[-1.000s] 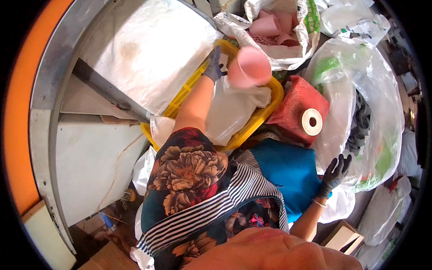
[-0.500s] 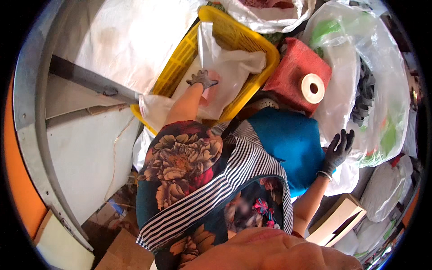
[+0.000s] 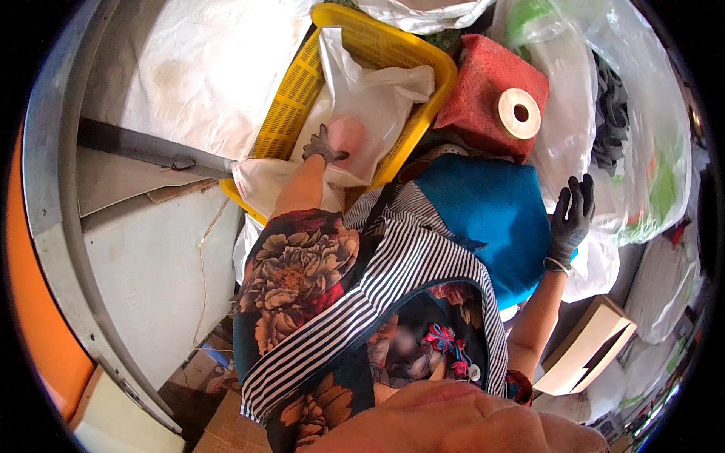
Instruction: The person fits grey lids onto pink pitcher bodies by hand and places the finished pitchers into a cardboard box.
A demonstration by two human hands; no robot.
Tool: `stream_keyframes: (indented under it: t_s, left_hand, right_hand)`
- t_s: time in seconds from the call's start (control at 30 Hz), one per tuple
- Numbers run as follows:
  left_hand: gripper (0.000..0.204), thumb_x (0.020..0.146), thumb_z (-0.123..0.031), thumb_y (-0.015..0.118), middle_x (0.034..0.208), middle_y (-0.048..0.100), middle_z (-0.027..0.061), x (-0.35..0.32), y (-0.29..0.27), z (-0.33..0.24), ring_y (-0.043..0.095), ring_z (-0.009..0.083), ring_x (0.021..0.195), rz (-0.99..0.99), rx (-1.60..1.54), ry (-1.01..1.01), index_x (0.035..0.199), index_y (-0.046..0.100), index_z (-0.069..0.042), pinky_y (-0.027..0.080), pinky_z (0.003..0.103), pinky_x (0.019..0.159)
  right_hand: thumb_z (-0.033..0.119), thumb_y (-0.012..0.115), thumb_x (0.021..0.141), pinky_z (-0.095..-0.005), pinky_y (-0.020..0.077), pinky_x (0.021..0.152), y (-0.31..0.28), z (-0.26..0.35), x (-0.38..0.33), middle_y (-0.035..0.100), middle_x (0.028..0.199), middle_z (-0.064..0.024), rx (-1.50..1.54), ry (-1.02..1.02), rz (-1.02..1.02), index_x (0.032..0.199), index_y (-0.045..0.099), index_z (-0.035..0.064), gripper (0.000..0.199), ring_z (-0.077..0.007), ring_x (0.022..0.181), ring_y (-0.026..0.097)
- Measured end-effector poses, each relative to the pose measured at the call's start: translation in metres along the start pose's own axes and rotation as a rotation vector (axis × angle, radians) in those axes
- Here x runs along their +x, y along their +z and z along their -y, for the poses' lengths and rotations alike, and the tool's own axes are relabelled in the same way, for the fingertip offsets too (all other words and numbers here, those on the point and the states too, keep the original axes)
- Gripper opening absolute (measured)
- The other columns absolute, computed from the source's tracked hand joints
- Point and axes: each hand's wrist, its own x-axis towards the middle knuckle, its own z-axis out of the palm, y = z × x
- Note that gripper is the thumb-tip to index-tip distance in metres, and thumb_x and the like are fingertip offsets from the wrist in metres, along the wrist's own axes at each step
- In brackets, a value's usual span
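Observation:
My left hand [image 3: 325,145], in a grey work glove, reaches into a yellow plastic basket [image 3: 445,79] with its fingers spread. It lies on the basket's white plastic liner [image 3: 381,94], beside a pale pink patch [image 3: 347,134] whose kind I cannot make out. On the right, my right hand [image 3: 572,220], in a dark grey glove, is raised with fingers stretched out and nothing in them. Close by is a large clear plastic bag [image 3: 649,215] holding dark grey pieces [image 3: 610,124]. Teal cloth [image 3: 483,200] covers my lap between the hands.
A red covered block [image 3: 483,83] carries a cream roll [image 3: 519,114] beyond my lap. White sheeting [image 3: 204,68] covers a surface at the far left, above a metal bar [image 3: 151,143]. A cardboard box [image 3: 585,347] stands near my right forearm.
My left hand has drawn slightly back toward me in the basket, uncovering more of the pink patch. My right hand has risen a little, its fingers straighter. The view has shifted slightly.

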Motion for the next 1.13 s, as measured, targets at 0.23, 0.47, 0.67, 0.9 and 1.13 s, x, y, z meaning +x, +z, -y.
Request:
stream_keyframes:
  t_s: [0.23, 0.47, 0.67, 0.9, 1.13]
  left_hand:
    - [0.122, 0.069, -0.047, 0.091, 0.157, 0.042, 0.0143, -0.085, -0.12, -0.001, 0.043, 0.0271, 0.141, 0.347, -1.057, 0.505, 0.16, 0.023, -0.004, 0.034, 0.042, 0.118]
    - [0.14, 0.059, -0.044, 0.098, 0.165, 0.028, 0.0127, -0.219, -0.133, -0.135, 0.029, 0.0272, 0.151, 0.136, -0.731, 1.329, 0.163, 0.013, -0.006, 0.024, 0.041, 0.124]
    - [0.089, 0.073, -0.037, 0.086, 0.147, 0.051, 0.0159, -0.282, -0.144, -0.171, 0.046, 0.0385, 0.139, -0.573, -0.35, 1.647, 0.148, 0.048, -0.007, 0.037, 0.05, 0.116]
    - [0.06, 0.084, -0.045, 0.071, 0.135, 0.06, 0.0086, -0.351, -0.122, -0.236, 0.055, 0.0301, 0.125, -0.712, -0.016, 1.821, 0.136, 0.061, -0.015, 0.039, 0.054, 0.113]
    - [0.07, 0.083, -0.048, 0.071, 0.15, 0.048, 0.015, -0.34, -0.112, -0.267, 0.04, 0.0346, 0.141, -0.612, 0.248, 1.821, 0.144, 0.054, -0.018, 0.027, 0.059, 0.12]
  right_hand:
    - [0.008, 0.067, 0.094, -0.0438, 0.046, 0.107, -0.03, 0.054, 0.01, 0.062, 0.137, -0.0184, 0.144, 0.097, 0.032, 0.125, 0.069, 0.0058, 0.031, -0.0338, 0.128, 0.059]
    - [0.046, 0.097, 0.058, -0.043, 0.0261, 0.123, -0.011, 0.127, 0.029, 0.03, 0.163, -0.0217, 0.822, 0.056, 0.336, 0.161, 0.016, -0.0016, 0.139, -0.0335, 0.151, 0.031]
    - [0.044, 0.099, 0.058, -0.0421, 0.0311, 0.12, -0.052, 0.093, 0.016, 0.041, 0.157, -0.0206, 0.864, 0.059, 0.33, 0.159, 0.022, -0.0028, 0.136, -0.0323, 0.146, 0.04]
    - [0.054, 0.083, 0.071, -0.0518, 0.0364, 0.111, -0.044, 0.127, -0.011, 0.044, 0.152, -0.0238, 0.101, 0.145, -0.091, 0.153, 0.036, -0.0026, 0.11, -0.0438, 0.134, 0.046]
    - [0.054, 0.084, 0.074, -0.0523, 0.0331, 0.115, -0.052, 0.124, -0.034, 0.039, 0.157, -0.0231, 0.277, 0.201, -0.02, 0.157, 0.029, -0.0007, 0.113, -0.0438, 0.137, 0.042]
